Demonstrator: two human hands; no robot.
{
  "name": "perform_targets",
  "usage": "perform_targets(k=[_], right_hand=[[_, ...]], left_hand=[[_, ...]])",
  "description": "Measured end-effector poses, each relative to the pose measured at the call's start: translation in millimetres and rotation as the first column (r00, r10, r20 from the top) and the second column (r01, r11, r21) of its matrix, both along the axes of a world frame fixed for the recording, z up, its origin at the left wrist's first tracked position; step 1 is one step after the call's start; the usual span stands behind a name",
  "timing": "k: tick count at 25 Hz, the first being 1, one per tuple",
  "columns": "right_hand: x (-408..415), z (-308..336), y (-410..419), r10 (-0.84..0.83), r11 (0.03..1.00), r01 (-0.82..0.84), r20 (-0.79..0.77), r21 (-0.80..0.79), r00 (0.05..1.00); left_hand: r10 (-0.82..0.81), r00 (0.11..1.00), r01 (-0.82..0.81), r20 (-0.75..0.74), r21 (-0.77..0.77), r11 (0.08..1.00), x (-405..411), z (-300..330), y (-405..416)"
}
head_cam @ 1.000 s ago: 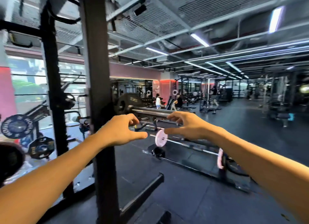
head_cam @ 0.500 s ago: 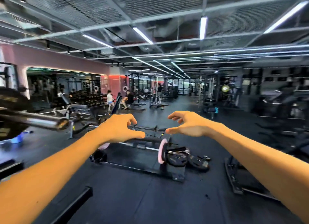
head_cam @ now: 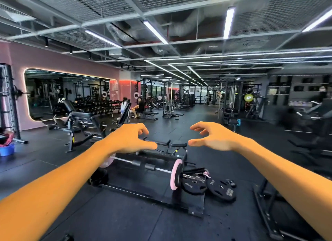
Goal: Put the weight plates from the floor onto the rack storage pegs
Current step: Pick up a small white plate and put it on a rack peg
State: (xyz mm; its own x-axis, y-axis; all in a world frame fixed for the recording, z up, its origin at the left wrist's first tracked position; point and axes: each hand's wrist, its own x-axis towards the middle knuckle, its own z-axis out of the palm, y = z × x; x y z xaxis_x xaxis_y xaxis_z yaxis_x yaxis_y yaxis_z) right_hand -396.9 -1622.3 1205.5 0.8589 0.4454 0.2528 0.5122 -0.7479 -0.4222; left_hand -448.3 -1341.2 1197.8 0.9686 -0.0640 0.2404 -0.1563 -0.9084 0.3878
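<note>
Although the rack upright and its loaded barbell sleeve had filled the left of the view a second earlier, the camera had since swung right, and by this moment neither the rack nor any storage peg was visible at all. Both arms stayed stretched forward, as they had been throughout the turn. The left hand (head_cam: 128,139) was empty, its fingers loosely curled with the thumb pointing toward three o'clock; the right hand (head_cam: 212,139) was likewise empty, fingers spread and bent as if ready to take hold, grasping nothing. Below them, at about five o'clock from the right hand, the black weight plates (head_cam: 208,187) lay on the dark floor (head_cam: 125,219), overlapping one another, with a smaller one at their far edge. They sat just beside the pink plate (head_cam: 175,174) on the near end of a barbell (head_cam: 143,166) resting across a low black platform (head_cam: 161,195). Far behind, at eleven o'clock, benches (head_cam: 84,118) and a few people could be made out. Judging from this, the turn had brought the floor plates into sight for a pickup; the hands were well apart from them, so a step closer and a bend down seemed needed, then a turn back left to the rack.
</note>
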Motion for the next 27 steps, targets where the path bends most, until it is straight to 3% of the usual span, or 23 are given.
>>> perform_targets(k=[15, 22, 27], right_hand=[[449.0, -14.7, 190.1, 0.324, 0.946, -0.324, -0.008, -0.025, 0.946], [616.6, -20.0, 355.9, 0.463, 0.884, -0.463, -0.011, -0.062, 0.886], [705.6, -32.6, 512.6, 0.569, 0.819, -0.565, 0.008, -0.096, 0.823]], left_hand=[[0.276, 0.958, -0.281, 0.083, 0.062, 0.958, 368.0, -6.0, 167.0], [0.465, 0.883, -0.468, 0.067, 0.045, 0.882, 484.0, -9.3, 303.6], [0.569, 0.818, -0.575, 0.087, 0.077, 0.814, 550.5, -22.9, 445.9]])
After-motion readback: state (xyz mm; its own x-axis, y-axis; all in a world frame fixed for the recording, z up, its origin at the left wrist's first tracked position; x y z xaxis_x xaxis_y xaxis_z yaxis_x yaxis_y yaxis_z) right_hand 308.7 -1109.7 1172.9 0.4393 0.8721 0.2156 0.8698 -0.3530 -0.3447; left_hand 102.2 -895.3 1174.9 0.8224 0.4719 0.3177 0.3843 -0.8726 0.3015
